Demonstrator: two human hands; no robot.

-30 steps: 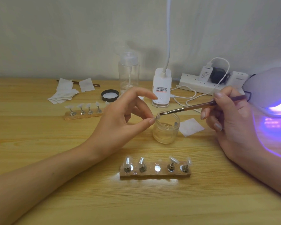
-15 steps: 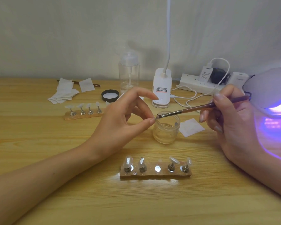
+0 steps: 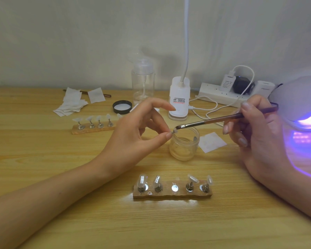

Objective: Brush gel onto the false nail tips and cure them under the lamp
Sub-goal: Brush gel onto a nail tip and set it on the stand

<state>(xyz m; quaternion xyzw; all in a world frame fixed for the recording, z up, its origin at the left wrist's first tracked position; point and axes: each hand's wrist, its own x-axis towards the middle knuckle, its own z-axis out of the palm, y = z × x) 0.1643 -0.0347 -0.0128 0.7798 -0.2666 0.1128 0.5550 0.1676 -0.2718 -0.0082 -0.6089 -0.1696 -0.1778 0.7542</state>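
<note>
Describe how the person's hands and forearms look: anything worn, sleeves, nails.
The left hand and right hand are bare, without gloves. No watch or bracelet shows on either wrist, and both forearms are uncovered, no sleeve in view. The fingernails look plain, with no coloured polish visible.

Right hand (image 3: 255,133) brushes (image 3: 210,121) what seems a pinched nail tip (image 3: 174,131).

A white clip lamp (image 3: 179,97) stands on the wooden table (image 3: 43,159), its gooseneck rising out of view. Just left of it stands a clear pump bottle (image 3: 142,81), and farther left lies a pile of white wipes (image 3: 71,105). To its right lies a white power strip (image 3: 221,97) carrying 3 plugs. A white cable (image 3: 205,108) loops beside the lamp's base.
</note>
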